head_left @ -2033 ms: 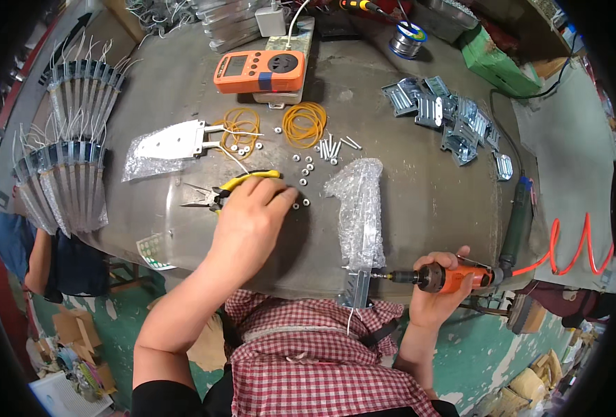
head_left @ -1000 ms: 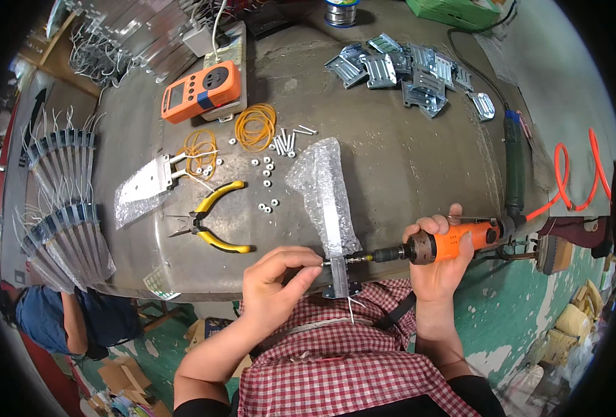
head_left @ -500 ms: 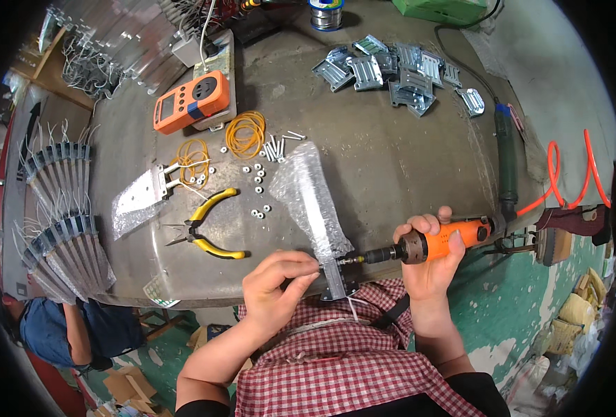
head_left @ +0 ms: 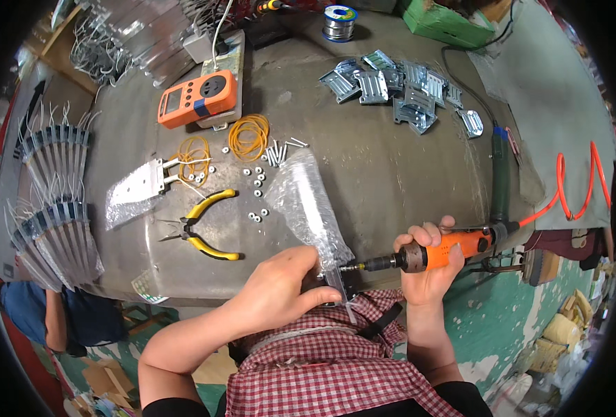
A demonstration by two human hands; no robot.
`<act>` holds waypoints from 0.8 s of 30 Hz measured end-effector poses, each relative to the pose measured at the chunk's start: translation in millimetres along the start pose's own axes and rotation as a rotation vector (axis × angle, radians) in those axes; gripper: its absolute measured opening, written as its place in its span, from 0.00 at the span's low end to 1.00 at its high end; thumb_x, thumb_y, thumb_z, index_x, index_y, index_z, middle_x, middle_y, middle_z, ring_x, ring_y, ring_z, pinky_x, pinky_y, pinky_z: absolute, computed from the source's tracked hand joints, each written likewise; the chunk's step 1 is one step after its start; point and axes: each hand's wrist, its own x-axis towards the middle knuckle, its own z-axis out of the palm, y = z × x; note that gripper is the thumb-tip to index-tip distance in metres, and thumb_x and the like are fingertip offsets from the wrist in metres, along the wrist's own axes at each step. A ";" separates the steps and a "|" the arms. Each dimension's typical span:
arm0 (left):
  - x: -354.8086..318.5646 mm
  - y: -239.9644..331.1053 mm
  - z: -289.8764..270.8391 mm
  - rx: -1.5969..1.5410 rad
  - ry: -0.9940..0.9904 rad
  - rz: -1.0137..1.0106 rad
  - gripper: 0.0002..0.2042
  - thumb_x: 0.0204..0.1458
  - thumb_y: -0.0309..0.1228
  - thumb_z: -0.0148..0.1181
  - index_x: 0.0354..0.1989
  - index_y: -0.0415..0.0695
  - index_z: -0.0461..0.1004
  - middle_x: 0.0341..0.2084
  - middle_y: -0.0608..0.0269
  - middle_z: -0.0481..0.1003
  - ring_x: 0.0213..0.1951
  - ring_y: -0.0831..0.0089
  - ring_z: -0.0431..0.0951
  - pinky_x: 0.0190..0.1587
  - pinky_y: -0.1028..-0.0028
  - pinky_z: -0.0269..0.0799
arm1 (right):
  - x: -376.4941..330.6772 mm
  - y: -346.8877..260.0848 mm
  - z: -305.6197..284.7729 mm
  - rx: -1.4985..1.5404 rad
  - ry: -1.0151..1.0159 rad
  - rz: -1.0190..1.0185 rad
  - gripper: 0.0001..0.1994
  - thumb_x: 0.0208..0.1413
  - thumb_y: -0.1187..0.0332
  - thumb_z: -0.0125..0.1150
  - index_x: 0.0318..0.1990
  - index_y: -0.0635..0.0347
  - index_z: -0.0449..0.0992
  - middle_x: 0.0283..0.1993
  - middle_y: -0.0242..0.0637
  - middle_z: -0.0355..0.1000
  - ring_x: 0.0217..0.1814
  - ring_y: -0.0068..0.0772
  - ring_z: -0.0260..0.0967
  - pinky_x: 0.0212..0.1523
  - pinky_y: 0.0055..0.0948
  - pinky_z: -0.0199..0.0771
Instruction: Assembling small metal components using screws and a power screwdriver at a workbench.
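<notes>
The yellow-handled pliers (head_left: 203,226) now lie untouched on the grey surface (head_left: 391,167), left of centre, where two seconds ago the left hand was resting on them; since then that hand has come back to the near edge, and over the last second it has settled there beside the driver tip. That suggests the picking-up is over and the fastening at the near edge is under way. The left hand (head_left: 280,288) lies palm down, wrist bent, forearm coming in from the lower left, its fingers curled closed around the near end of a small part wrapped in a clear plastic bag (head_left: 311,201), pinning it at the edge of the surface just in front of the checked shirt. The bag stretches away from the hand toward the scattered nuts and screws (head_left: 266,177). To the right, the right hand (head_left: 426,267) is wrapped tight around the orange power screwdriver (head_left: 440,251), held level and pointing left, its bit touching or almost touching the wrapped part by the left fingertips; the exact contact is hidden. The tool's dark hose (head_left: 500,177) runs away to the far right.
</notes>
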 end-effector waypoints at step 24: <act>8.6 4.7 -2.5 -0.011 -0.057 0.012 0.22 0.43 0.43 0.62 0.26 0.37 0.59 0.22 0.50 0.66 0.29 0.49 0.68 0.32 0.60 0.64 | 7.6 5.7 -10.6 0.103 0.017 0.000 0.15 0.49 0.60 0.60 0.44 0.46 0.66 0.32 0.25 0.63 0.39 0.24 0.60 0.50 0.35 0.58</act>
